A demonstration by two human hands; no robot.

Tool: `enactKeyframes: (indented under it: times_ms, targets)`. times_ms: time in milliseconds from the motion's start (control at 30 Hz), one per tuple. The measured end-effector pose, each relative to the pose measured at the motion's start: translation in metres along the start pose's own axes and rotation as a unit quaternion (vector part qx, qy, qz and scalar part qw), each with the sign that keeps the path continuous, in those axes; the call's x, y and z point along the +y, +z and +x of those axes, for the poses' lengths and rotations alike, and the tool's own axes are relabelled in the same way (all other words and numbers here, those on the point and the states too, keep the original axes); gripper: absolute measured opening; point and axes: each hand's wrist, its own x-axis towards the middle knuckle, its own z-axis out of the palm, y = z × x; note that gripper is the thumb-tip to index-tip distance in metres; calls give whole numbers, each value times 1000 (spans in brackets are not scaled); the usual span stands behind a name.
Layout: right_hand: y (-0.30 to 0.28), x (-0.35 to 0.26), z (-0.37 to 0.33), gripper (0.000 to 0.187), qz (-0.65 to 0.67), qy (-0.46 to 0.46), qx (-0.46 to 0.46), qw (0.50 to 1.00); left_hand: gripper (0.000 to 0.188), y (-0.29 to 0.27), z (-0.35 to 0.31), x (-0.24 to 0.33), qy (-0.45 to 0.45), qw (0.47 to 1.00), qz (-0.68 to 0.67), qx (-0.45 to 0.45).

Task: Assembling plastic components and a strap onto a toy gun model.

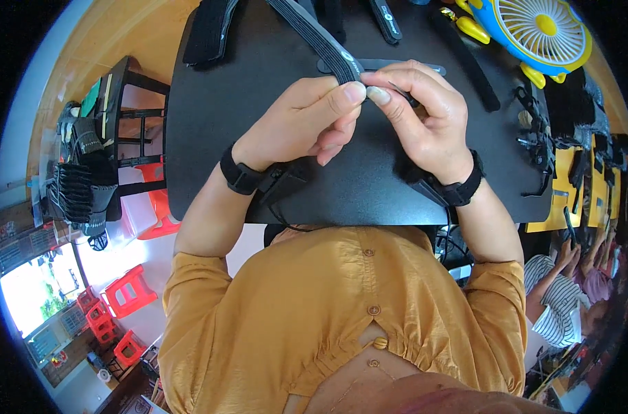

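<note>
My left hand [307, 117] pinches the near end of a black ribbed elastic strap [314, 38] between thumb and fingers. From there the strap runs up and left toward the far table edge. Close beside it, almost at the left fingertips, my right hand [427, 114] is closed in a pinch. A small dark piece [405, 95] shows among the right fingers; its kind is hard to make out. Behind both hands a flat grey strip [424, 69] lies on the black table [258, 196]. Each wrist wears a black band with a small dark box.
More black straps [210, 31] lie at the far left of the table, and a long black strip [469, 65] at the right. A blue and yellow fan [534, 31] stands far right. Tangled black parts [534, 131] lie along the right edge. Red stools [129, 290] stand left; people sit right.
</note>
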Motion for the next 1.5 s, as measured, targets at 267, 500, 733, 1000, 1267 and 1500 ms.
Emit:
enactKeyframes:
  times_ms: [267, 500, 733, 1000, 1267, 1500]
  targets:
    - [11, -6, -7, 9, -64, 77, 35, 994, 49, 4, 5, -3, 5, 987, 153, 37]
    - [9, -8, -4, 9, -61, 115, 23, 991, 47, 6, 5, -7, 38, 990, 131, 33]
    - [-3, -7, 1, 13, 27, 59, -12, 998, 46, 4, 3, 1, -7, 997, -81, -12]
    - [-12, -14, 5, 17, 146, 107, -102, 978, 48, -6, -10, 13, -12, 995, 1, -96]
    - [-12, -46, 6, 16, 57, 133, -60, 988, 48, 5, -18, 23, 35, 994, 67, -78]
    - [-30, -38, 17, 16, -28, 142, 129, 981, 41, 40, -34, 3, 36, 978, 162, -126]
